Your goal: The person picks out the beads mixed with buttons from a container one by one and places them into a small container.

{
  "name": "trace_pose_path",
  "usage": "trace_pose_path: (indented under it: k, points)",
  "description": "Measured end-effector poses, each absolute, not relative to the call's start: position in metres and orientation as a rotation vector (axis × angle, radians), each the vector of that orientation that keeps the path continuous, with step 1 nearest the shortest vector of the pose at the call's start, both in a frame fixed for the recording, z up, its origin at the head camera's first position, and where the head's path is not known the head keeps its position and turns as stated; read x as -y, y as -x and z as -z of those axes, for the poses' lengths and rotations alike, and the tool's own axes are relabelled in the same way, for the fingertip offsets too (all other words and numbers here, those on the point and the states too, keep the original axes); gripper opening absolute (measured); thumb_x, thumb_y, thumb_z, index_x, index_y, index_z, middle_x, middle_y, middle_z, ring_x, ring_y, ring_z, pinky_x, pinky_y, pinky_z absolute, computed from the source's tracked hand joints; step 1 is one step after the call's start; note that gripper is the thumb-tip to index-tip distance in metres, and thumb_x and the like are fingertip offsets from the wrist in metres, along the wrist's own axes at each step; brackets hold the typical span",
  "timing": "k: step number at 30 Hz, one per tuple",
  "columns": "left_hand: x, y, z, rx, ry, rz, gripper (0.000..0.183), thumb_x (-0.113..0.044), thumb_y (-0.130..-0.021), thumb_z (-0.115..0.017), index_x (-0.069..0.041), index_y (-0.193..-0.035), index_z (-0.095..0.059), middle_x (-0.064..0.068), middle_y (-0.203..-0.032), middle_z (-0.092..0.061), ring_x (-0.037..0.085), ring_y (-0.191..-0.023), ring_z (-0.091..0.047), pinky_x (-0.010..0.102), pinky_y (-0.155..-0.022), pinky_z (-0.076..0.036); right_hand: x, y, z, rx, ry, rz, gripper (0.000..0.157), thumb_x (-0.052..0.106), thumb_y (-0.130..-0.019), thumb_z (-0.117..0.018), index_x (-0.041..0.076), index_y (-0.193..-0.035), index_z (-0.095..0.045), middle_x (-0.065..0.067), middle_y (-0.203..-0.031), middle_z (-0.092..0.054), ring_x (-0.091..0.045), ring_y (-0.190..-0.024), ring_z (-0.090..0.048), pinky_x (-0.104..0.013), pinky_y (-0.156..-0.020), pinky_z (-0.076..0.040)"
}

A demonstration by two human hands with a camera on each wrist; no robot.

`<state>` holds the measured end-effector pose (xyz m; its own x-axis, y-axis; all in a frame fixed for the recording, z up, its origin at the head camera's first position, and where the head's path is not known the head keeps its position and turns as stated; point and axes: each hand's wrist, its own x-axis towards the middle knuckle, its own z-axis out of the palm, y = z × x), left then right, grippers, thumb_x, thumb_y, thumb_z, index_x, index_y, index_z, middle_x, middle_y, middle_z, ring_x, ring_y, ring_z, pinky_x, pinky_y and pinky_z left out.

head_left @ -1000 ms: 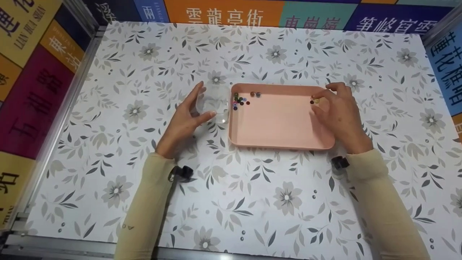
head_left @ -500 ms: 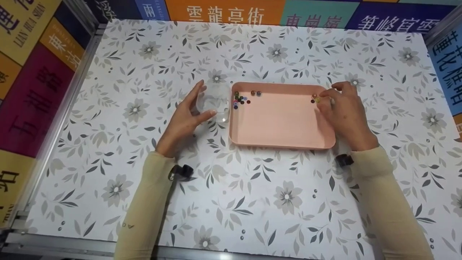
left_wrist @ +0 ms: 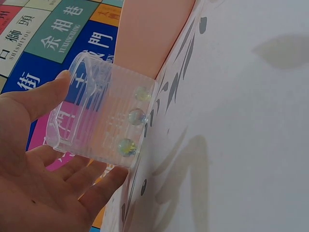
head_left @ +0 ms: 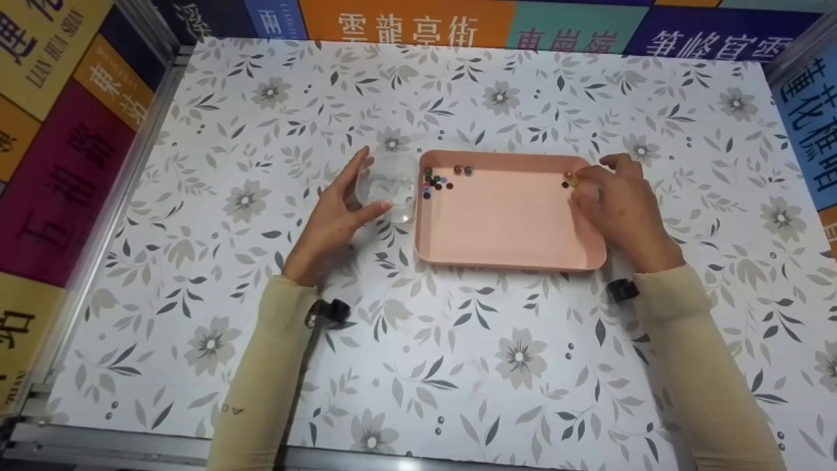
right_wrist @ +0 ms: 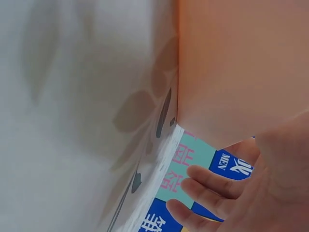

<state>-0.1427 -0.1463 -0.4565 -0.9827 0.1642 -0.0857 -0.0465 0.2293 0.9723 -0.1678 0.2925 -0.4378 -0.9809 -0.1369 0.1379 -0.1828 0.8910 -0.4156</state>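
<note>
In the head view my left hand (head_left: 337, 209) holds a clear plastic box (head_left: 386, 186) at the tray's left side. The left wrist view shows the thumb at one side of this box and the fingers round the other, with several glass marbles (left_wrist: 136, 116) inside. My right hand (head_left: 621, 196) reaches over the far right corner of the pink tray (head_left: 510, 266). Its thumb and forefinger pinch a yellow-green marble (head_left: 574, 183). Beside it lie an orange marble (head_left: 567, 175) and a black marble (head_left: 565, 185). In the right wrist view the tray wall (right_wrist: 236, 58) hides these fingertips.
Several coloured marbles (head_left: 431, 183) cluster in the tray's far left corner, with a brown marble (head_left: 458, 169) and a blue-grey marble (head_left: 468, 171) near the far wall. A flower-patterned cover (head_left: 418, 366) lies under everything. Printed panels (head_left: 405, 26) stand behind and to the sides.
My right hand has shifted slightly right, then back a little left, its thumb and forefinger drawing together at the yellow-green marble. The left hand and the clear box stay in place.
</note>
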Motion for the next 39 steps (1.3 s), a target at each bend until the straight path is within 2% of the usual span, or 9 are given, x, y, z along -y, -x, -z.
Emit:
trace_pose_path:
  k: [9,16,23,31,39]
  points:
    - [0.1467,0.1417,0.456,-2.324,-0.07,-1.834,0.094,-0.025,-0.092,-0.081,-0.043,-0.164,-0.024,-0.004,-0.173,-0.028,0.017,-0.163,-0.022,0.039,-0.131,-0.03,-0.2925,0.1675,0.4373,3.0,-0.256,-0.653,0.033,0.017,-0.097,-0.062,0.008,-0.126,-0.073,-0.036,-0.139,-0.051,-0.057,-0.118,-0.05,-0.074,-0.082,-0.046]
    - [0.1457,0.1428,0.4525,-2.343,-0.044,-1.804,0.094,-0.026,-0.091,-0.082,-0.044,-0.164,-0.024,-0.006,-0.173,-0.029,0.016,-0.162,-0.023,0.039,-0.131,-0.031,-0.2921,0.1684,0.4342,3.009,-0.242,-0.669,0.024,0.016,-0.095,-0.068,0.005,-0.114,-0.076,-0.03,-0.128,-0.057,-0.053,-0.112,-0.053,-0.071,-0.085,-0.045]
    - [0.1462,0.1431,0.4546,-2.323,-0.109,-1.845,0.094,-0.019,-0.093,-0.08,-0.035,-0.166,-0.023,0.0,-0.174,-0.027,0.018,-0.162,-0.024,0.041,-0.13,-0.032,-0.2917,0.1658,0.4363,3.022,-0.236,-0.648,0.02,0.014,-0.093,-0.069,0.005,-0.109,-0.077,-0.027,-0.124,-0.059,-0.05,-0.11,-0.056,-0.069,-0.084,-0.046]
    - [0.1475,0.1427,0.4583,-2.338,-0.109,-1.839,0.093,-0.02,-0.093,-0.08,-0.035,-0.166,-0.024,0.0,-0.173,-0.029,0.019,-0.162,-0.025,0.04,-0.13,-0.033,-0.2892,0.1666,0.4388,3.035,-0.231,-0.644,0.017,0.011,-0.092,-0.069,0.004,-0.105,-0.077,-0.029,-0.125,-0.06,-0.054,-0.105,-0.057,-0.071,-0.084,-0.045]
    - [0.146,0.1417,0.4554,-2.331,-0.068,-1.832,0.095,-0.022,-0.092,-0.081,-0.041,-0.165,-0.024,-0.003,-0.173,-0.029,0.017,-0.162,-0.025,0.037,-0.131,-0.029,-0.2897,0.1667,0.4357,3.044,-0.199,-0.707,0.016,0.014,-0.093,-0.07,0.003,-0.103,-0.076,-0.029,-0.133,-0.057,-0.053,-0.118,-0.053,-0.072,-0.094,-0.043]
